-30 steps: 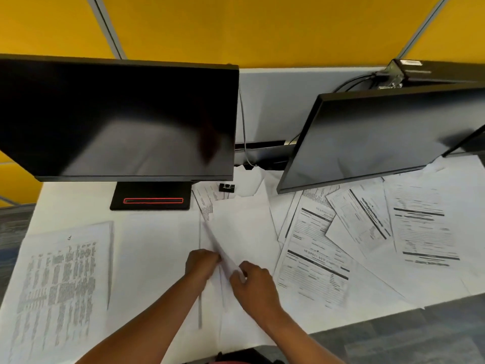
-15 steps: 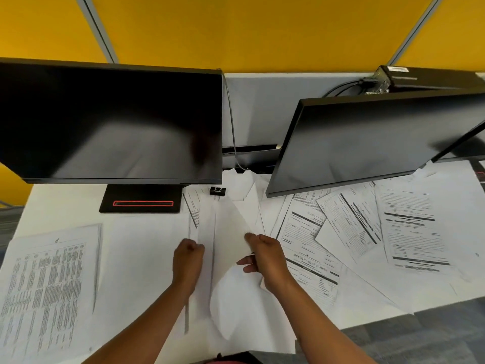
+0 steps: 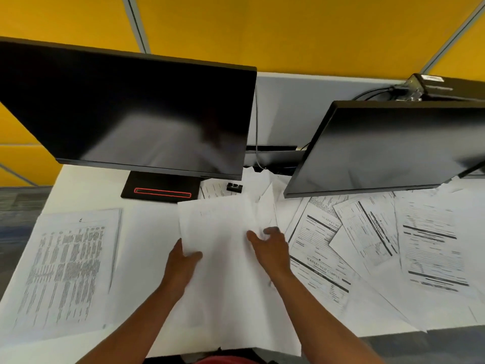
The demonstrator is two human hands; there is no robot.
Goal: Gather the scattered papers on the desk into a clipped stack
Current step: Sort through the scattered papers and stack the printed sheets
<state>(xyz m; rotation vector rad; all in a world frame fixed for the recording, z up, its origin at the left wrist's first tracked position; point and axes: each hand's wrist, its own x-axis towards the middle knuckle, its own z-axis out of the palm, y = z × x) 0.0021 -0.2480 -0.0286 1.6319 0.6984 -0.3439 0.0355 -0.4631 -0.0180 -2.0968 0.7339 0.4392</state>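
both hands squaring a blank sheet bundle (image 3: 223, 248) at desk centre: left hand (image 3: 181, 261) pinching its left edge, right hand (image 3: 270, 248) gripping the right edge. printed papers (image 3: 367, 245) lying scattered right, binder clip (image 3: 234, 186) waiting behind. best tapping edges flush before adding more.

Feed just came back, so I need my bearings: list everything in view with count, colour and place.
monitors: two, black, desk rear.
monitor base: one, black with red outline, under left screen.
binder clip: one, black, between the screens.
blank sheets: several, white, centre, held.
table printout: one pile, white, left.
scattered forms: several overlapping, white, right.
desk: one, white.
cables: black, rear right.
left hand: gripping sheets' left edge.
right hand: gripping right edge.
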